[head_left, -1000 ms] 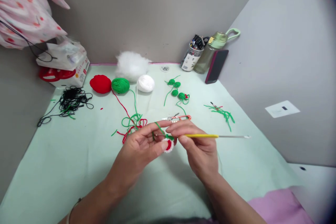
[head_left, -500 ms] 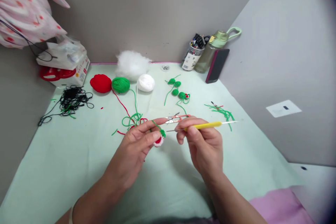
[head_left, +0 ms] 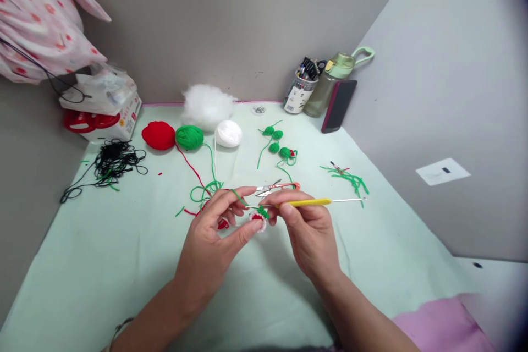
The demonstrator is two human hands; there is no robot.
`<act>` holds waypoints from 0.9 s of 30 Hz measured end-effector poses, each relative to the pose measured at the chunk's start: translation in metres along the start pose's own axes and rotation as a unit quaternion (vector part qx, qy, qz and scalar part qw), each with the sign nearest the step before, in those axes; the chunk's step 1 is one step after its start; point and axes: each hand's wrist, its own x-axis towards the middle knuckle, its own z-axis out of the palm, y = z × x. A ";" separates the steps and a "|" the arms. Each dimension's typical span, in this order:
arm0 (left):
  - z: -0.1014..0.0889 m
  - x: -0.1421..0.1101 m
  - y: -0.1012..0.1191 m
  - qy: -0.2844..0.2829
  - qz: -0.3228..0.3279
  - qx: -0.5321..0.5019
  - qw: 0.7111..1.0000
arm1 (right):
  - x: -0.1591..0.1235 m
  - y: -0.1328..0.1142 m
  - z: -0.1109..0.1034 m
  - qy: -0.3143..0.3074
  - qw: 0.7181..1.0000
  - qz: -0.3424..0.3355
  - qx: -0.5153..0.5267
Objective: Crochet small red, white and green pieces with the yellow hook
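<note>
The left hand (head_left: 210,234) pinches the crocheted piece (head_left: 258,221) at its fingertips, green yarn (head_left: 238,196) crossing near the index finger. The right hand (head_left: 311,231) grips the hook (head_left: 303,203) by its yellow handle, tip directed toward the left hand at the piece's green edge; whether it has caught the yarn cannot be told. Pinch close to the working stitch, hold the yarn evenly taut, and rotate the hook gently to avoid splitting strands. Counts: one piece, one hook; one snips (head_left: 292,186) just beyond the right hand's fingers; four green bobbles (head_left: 274,147) farther beyond; three balls beyond the left hand: red ball (head_left: 159,136), green ball (head_left: 189,137), white ball (head_left: 229,133).
</note>
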 end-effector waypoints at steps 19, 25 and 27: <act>0.002 0.000 -0.017 -0.061 -0.107 -0.321 0.939 | -0.013 -0.006 0.002 -0.109 0.821 -0.359 -0.431; 0.001 -0.005 -0.020 -0.048 -0.133 -0.388 0.911 | -0.013 -0.007 0.009 -0.132 0.797 -0.388 -0.443; -0.002 -0.005 -0.021 -0.035 -0.134 -0.398 0.907 | -0.012 -0.009 0.010 -0.133 0.835 -0.362 -0.392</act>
